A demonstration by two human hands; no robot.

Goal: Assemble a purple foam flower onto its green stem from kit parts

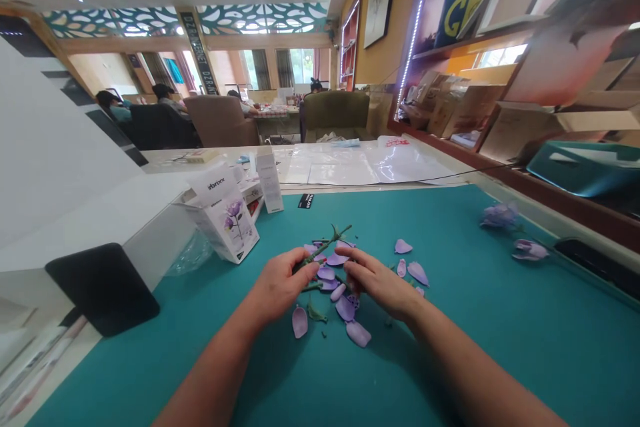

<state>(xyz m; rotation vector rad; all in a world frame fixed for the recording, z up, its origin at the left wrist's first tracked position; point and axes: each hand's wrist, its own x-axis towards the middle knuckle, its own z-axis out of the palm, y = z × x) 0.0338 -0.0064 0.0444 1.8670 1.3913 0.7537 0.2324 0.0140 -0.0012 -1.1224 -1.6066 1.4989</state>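
My left hand [285,283] is closed round a green toy flower stem [325,250], pinched between thumb and fingers. The stem tilts up to the right and ends in a leafy green tip. Just right of it, my right hand [377,283] hovers over the loose pieces, its fingers bent but apart; its thumb is mostly hidden. I see nothing clearly held in it. Beneath and between the hands lies a pile of purple petals [345,308] with several green stem parts. A single pale petal [300,322] and a green leaf piece [316,311] lie nearer me.
More petals [418,273] lie right of the pile. A white flower-kit box [223,220] and a slim white box [270,180] stand at the back left. A black tablet-like panel [103,290] is at left. Purple flowers [500,215] lie at far right on the green mat [450,360].
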